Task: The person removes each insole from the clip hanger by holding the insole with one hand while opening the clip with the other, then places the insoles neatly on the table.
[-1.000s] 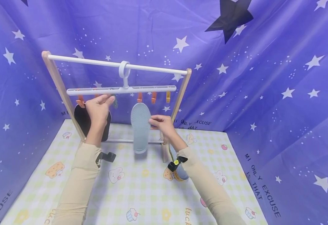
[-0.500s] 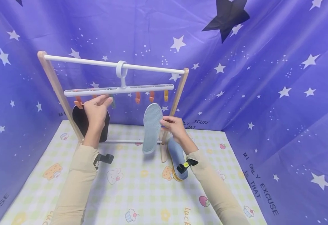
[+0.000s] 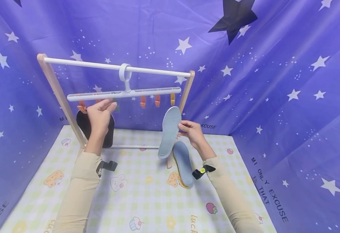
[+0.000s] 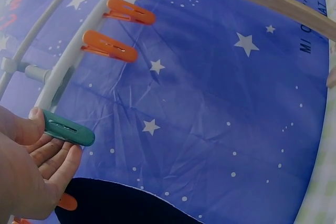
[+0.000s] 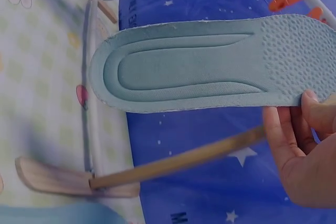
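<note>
My left hand (image 3: 100,115) pinches a green clip (image 4: 69,128) on the white clip hanger (image 3: 146,92), thumb on one side and fingers below it. A light-blue insole (image 3: 170,131) is held up by my right hand (image 3: 194,133), which pinches its edge between thumb and fingers. The insole's textured wide end points up in the head view, and it tilts near the rack's right post. Behind my left wrist, a black insole (image 3: 109,132) hangs below an orange clip (image 3: 82,106).
A wooden rack (image 3: 53,85) with a white top rod (image 3: 82,62) carries the hanger. Two orange clips (image 3: 157,100) and a yellow clip (image 3: 172,99) hang on its right half. A blue insole (image 3: 184,161) lies over something yellow-edged on the checkered cloth (image 3: 146,200).
My right hand has carried the light-blue insole to the right, from mid-rack to near the right post, tilting it more. The left hand stays at the green clip.
</note>
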A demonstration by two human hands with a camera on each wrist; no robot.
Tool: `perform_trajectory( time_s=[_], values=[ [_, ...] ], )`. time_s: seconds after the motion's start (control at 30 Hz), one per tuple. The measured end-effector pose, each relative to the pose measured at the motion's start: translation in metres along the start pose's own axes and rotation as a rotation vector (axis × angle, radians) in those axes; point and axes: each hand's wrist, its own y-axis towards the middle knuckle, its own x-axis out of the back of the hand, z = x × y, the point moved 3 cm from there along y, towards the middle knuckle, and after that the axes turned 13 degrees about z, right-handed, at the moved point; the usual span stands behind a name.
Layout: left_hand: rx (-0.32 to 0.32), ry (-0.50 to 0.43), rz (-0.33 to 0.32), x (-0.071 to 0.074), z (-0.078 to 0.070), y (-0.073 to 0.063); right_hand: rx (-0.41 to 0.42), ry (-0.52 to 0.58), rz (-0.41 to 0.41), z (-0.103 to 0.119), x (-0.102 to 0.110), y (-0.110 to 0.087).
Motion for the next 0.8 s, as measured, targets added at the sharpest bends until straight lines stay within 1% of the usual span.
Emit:
perform_trajectory(
  time_s=[0.23,0.47,0.63,0.8],
  values=[
    [-0.008,-0.012,0.024,0.000,0.000,0.000,-0.029,0.010,-0.012,0.001,0.022,-0.005],
    [-0.006,-0.013,0.025,0.000,0.001,-0.001,-0.066,0.024,-0.043,-0.003,0.045,-0.013],
    [-0.012,-0.011,0.018,0.000,0.002,-0.001,-0.112,-0.016,-0.052,-0.011,0.063,-0.017],
    [-0.028,-0.009,0.013,-0.001,0.003,-0.001,-0.190,-0.081,-0.052,-0.020,0.076,-0.018]
  ],
)
